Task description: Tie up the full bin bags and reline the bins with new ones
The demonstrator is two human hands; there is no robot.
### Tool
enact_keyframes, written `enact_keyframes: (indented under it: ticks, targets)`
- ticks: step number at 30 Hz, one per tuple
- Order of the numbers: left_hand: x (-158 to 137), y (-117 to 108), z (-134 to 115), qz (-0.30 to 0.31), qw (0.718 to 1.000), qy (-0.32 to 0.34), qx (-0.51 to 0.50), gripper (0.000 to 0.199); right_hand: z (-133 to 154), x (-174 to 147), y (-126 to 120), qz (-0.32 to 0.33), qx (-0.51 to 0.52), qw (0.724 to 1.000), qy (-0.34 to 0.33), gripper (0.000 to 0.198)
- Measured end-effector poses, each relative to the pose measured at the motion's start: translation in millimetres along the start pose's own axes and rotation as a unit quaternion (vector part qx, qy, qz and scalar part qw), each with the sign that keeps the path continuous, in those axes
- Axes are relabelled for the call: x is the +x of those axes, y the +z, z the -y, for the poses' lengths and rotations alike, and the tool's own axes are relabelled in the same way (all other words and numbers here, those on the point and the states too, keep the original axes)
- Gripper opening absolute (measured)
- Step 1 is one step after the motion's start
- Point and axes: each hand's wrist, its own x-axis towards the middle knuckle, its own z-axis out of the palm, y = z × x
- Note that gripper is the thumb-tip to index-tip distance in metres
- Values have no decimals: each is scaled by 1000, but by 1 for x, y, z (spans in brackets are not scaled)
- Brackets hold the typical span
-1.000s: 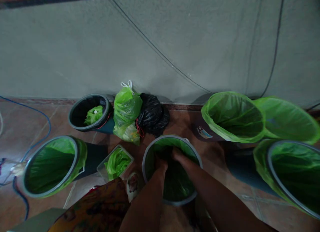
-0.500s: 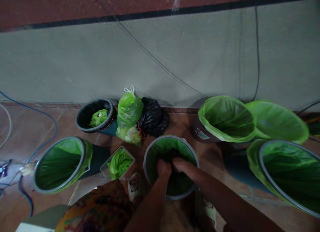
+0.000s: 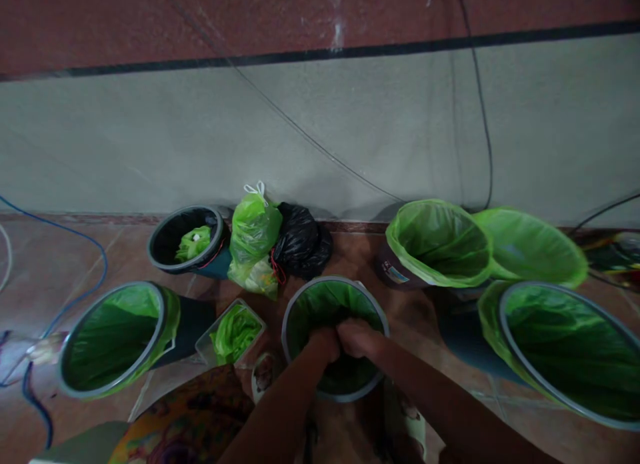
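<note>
Both my hands are inside a round bin [image 3: 286, 321] with a grey rim and a green bag lining it. My left hand [image 3: 325, 343] and my right hand [image 3: 354, 337] are side by side near the middle of the opening, close together. Their backs show, while the fingers point down out of sight in the dark interior. Whether they hold part of the green bag [image 3: 367, 301] is hidden. Left of this bin, a clear square container [image 3: 205, 347] holds crumpled green bags [image 3: 235, 334].
A green-lined bin [image 3: 113, 337] leans at left, with a black-lined bin [image 3: 165, 244] behind it. A tied green bag [image 3: 256, 231] and black bag [image 3: 303, 241] lie by the wall. Several green-lined bins [image 3: 440, 241] stand at right. A blue cable [image 3: 103, 257] crosses the floor.
The camera view has shifted slightly, moving the bins leftward in the picture. My hands show more fully and seem a little higher within the bin, still close together.
</note>
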Motion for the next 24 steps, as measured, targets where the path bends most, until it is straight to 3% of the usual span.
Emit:
enact_keyframes:
  ticks: [3,6,8,13,17,20,22,24]
  targets:
    - [2,-23,0,-91,995,-27,-32,47,-4,2,-21,-38,-30,998,-27,53]
    - [6,-44,8,-158,976,-90,-122,49,-4,2,-35,-88,-37,995,19,65]
    - [5,-51,13,-167,965,-108,-173,46,2,-3,-40,-106,-13,993,45,63]
    - [-14,-54,12,-183,960,-100,-187,46,13,-38,-52,-194,100,974,57,44]
    - [-43,-52,6,-223,944,-75,-232,38,0,-76,-48,-273,118,932,205,44]
    - [-72,-49,10,-318,908,-84,-257,37,-13,-94,-24,-231,132,924,273,47]
    - [-90,-45,17,-412,871,-123,-237,39,-16,-101,-4,-168,170,937,255,47]
    - [-101,-37,27,-474,840,-174,-199,42,-14,-104,13,-148,205,937,243,43]
